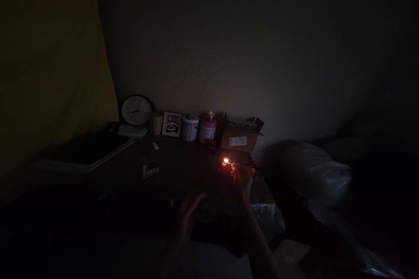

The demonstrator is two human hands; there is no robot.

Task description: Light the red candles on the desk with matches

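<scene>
My right hand (241, 179) is closed in a pinch on a thin matchstick (229, 164). A bright flame (226, 161) glows at the far end of the stick, right at the top of a small red candle (224, 165). The candle stands on the dark table (190, 163); whether its wick burns too is lost in the glare. Lower and to the left, my left hand (189, 211) is raised by the table's front edge, apart from the candle. Darkness and blur hide how its fingers are set and whether anything is in them.
Along the wall stand a round clock (136, 110), a panda picture frame (172, 124), a white tin (190, 127), a pink tin (207, 130) and a cardboard box (238, 137). A small box (150, 171) lies left on the table. Plastic bags (317, 174) bulge at the right.
</scene>
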